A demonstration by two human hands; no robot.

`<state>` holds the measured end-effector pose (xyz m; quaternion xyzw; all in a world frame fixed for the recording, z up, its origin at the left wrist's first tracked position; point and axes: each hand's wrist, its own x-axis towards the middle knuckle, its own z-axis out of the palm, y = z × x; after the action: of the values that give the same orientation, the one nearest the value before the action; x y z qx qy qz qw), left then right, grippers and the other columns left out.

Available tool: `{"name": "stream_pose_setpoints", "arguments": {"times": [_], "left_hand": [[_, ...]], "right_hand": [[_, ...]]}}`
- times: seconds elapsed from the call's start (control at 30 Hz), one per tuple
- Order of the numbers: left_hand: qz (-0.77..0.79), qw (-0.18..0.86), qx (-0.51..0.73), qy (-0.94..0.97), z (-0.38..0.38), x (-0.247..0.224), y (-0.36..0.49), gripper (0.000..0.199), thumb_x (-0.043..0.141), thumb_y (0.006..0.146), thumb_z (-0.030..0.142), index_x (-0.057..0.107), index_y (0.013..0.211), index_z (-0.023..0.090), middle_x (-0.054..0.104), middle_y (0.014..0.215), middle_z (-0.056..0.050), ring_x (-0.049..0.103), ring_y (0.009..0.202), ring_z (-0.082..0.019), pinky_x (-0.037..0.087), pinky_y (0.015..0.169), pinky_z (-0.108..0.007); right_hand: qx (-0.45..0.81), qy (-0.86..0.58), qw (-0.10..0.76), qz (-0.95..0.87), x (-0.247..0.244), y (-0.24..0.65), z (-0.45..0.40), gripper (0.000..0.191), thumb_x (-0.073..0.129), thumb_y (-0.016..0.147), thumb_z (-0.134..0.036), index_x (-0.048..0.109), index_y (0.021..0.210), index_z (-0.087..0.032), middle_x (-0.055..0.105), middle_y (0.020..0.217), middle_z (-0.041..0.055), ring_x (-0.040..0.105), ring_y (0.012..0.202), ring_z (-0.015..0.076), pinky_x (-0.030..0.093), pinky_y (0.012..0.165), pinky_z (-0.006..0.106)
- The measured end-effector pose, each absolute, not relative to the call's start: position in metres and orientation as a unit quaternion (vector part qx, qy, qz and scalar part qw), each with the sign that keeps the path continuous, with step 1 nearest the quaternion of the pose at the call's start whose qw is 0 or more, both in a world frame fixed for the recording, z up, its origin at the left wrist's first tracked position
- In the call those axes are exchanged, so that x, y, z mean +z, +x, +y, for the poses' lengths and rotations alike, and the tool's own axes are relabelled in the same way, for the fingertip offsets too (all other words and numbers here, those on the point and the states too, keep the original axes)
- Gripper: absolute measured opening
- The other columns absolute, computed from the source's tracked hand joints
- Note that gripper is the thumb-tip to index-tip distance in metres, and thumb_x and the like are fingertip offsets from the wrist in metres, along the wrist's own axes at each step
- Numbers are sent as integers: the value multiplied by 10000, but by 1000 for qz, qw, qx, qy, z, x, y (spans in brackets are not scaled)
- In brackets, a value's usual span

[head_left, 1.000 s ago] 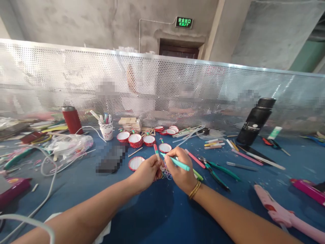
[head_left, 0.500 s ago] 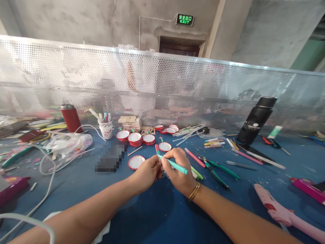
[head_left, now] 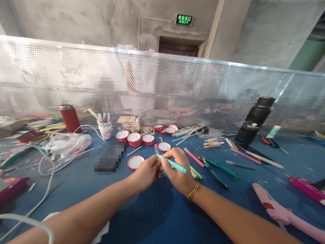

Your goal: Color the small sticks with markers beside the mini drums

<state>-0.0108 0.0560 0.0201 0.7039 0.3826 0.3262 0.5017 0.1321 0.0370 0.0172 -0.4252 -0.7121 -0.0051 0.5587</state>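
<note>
My right hand (head_left: 183, 174) is closed around a teal marker pen (head_left: 177, 165), its tip pointing toward my left hand. Pinched in my left hand (head_left: 145, 173) is a small flat stick with a red upper end (head_left: 156, 147); its lower part is hidden by the fingers. The marker's tip meets the stick at a teal patch below the red. Just beyond the hands lie a round white disc with a red rim (head_left: 135, 162) and a similar disc (head_left: 164, 146). Stacks of these discs (head_left: 134, 138) stand farther back.
Pliers with green handles (head_left: 215, 173), a pink marker (head_left: 194, 157) and a pink glue gun (head_left: 273, 205) lie to the right. A black bottle (head_left: 254, 122) leans farther back. Left are a phone (head_left: 111, 157), a paper cup of pens (head_left: 105, 130), a red flask (head_left: 70, 118) and a white cable (head_left: 48, 189).
Both hands keep the same hold, with the marker and stick in nearly the same place. The whole view has shifted very slightly.
</note>
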Motion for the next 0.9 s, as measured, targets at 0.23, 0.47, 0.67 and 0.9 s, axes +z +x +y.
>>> {"name": "stream_pose_setpoints", "arguments": {"times": [0.23, 0.47, 0.67, 0.9], "left_hand": [[390, 505, 329, 696, 55, 24, -10, 252, 397, 886, 406, 424, 734, 207, 475, 568, 50, 401, 516, -90, 306, 510, -221], [385, 511, 328, 695, 53, 27, -10, 260, 406, 881, 424, 418, 740, 205, 467, 564, 53, 386, 503, -82, 303, 497, -216], [377, 518, 339, 689, 56, 23, -10, 306, 430, 859, 486, 422, 730, 208, 454, 543, 57, 388, 490, -79, 299, 485, -209], [404, 515, 331, 680, 53, 31, -9, 284, 441, 857, 480, 430, 779, 207, 471, 532, 58, 369, 446, -71, 274, 452, -205]], "right_hand": [[-1, -426, 558, -712, 16, 133, 37, 104, 537, 836, -224, 514, 735, -209, 587, 726, 10, 503, 760, 182, 391, 733, 325], [-6, -428, 559, -711, 16, 133, 37, 99, 542, 834, -220, 517, 738, -211, 584, 728, 8, 504, 764, 181, 391, 736, 324], [-17, -434, 557, -708, 17, 134, 39, 105, 544, 822, -198, 513, 722, -210, 581, 708, 2, 500, 751, 178, 386, 745, 326], [-34, -446, 571, -688, 16, 138, 45, 90, 553, 816, -190, 517, 736, -212, 584, 700, -4, 508, 735, 176, 379, 755, 332]]}}
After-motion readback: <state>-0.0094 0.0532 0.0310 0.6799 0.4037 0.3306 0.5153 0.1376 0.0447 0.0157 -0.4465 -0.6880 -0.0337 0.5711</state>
